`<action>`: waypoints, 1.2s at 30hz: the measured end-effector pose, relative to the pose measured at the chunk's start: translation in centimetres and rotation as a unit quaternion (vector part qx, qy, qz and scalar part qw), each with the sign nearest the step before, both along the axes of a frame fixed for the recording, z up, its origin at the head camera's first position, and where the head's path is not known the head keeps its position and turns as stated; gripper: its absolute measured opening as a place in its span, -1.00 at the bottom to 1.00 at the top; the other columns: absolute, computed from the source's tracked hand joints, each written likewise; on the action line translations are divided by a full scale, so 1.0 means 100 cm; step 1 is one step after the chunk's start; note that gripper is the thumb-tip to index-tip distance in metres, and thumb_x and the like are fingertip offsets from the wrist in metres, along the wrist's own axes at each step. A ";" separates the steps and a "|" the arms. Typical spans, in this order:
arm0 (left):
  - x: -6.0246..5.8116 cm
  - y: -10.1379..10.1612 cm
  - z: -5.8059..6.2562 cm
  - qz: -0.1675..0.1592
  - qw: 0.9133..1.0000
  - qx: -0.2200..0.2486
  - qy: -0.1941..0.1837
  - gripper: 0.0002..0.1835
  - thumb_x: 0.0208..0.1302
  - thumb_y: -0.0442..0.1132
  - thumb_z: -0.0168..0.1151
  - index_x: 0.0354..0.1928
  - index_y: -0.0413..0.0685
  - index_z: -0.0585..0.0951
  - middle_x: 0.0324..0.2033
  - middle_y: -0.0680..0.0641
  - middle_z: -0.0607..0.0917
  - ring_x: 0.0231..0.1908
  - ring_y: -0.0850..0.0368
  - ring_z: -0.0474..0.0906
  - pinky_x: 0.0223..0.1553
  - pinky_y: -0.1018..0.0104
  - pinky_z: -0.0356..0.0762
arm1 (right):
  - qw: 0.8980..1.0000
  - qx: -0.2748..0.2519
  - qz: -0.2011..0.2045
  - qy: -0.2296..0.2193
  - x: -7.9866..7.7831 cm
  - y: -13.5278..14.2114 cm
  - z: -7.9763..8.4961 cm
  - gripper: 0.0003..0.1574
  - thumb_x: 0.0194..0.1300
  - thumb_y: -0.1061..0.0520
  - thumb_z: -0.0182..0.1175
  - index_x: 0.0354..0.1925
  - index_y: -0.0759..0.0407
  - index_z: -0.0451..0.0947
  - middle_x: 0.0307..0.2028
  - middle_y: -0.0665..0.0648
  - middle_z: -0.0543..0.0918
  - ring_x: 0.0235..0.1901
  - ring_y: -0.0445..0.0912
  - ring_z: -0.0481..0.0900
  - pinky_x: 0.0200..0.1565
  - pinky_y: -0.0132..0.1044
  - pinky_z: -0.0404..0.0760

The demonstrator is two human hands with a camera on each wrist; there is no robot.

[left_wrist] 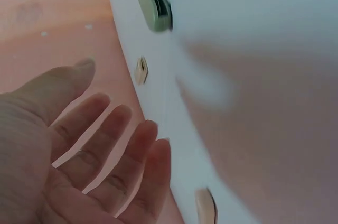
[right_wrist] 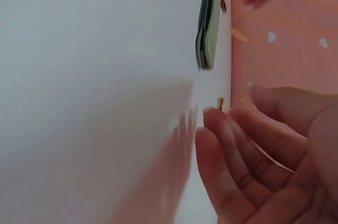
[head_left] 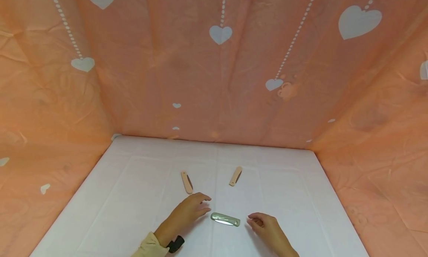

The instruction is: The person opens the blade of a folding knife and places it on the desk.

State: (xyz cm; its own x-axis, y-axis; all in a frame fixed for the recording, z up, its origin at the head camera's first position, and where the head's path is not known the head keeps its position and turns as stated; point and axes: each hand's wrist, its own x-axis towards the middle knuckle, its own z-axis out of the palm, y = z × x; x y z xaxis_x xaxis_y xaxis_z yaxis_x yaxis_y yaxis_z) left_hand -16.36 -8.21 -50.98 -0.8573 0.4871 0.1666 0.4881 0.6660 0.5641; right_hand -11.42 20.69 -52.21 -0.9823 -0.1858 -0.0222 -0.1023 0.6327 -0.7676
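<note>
Head view, lower centre: left hand (head_left: 190,209) and right hand (head_left: 268,230), relaxed and empty; green knife (head_left: 225,219) between, untouched.

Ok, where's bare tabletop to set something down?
The white table is bare between left tan knife and left cloth, right tan knife and right cloth, and between those knives. It's crowded in the near middle: the green knife lies between left hand and right hand.

Draped booth (head_left: 384,130); heart-print cloth (head_left: 187,71)
</note>
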 end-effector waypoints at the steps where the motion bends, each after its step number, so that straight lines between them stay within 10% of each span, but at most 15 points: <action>1: 0.000 0.002 -0.002 -0.007 1.000 -0.003 0.001 -0.65 0.14 -0.02 0.16 -0.06 0.00 0.52 -0.13 0.07 0.55 -0.10 0.14 0.46 -0.08 0.19 0.42 | 1.000 0.006 0.002 0.002 0.000 -0.002 0.000 -0.63 0.17 -0.02 0.15 -0.19 0.24 0.55 -0.47 -0.08 0.57 -0.50 -0.31 0.48 -0.44 -0.45 0.49; 18: 0.002 0.031 -0.015 -0.045 0.996 -0.037 -0.062 -0.70 0.02 -0.05 0.28 -0.16 0.11 0.57 -0.32 0.26 0.53 -0.30 0.37 0.35 -0.27 0.40 0.40 | 1.000 -0.001 0.014 0.007 0.003 -0.025 -0.006 -0.74 0.08 0.18 0.22 -0.24 0.31 0.54 -0.49 -0.06 0.54 -0.48 -0.30 0.45 -0.43 -0.44 0.48; 36: 0.004 0.041 -0.019 -0.055 0.996 -0.061 -0.026 -0.82 0.00 -0.13 0.30 -0.29 0.14 0.58 -0.40 0.25 0.44 -0.34 0.36 0.31 -0.33 0.46 0.37 | 1.000 -0.015 0.005 0.017 -0.005 -0.036 -0.014 -0.78 0.01 0.30 0.23 -0.29 0.35 0.54 -0.51 -0.05 0.50 -0.49 -0.29 0.42 -0.46 -0.46 0.48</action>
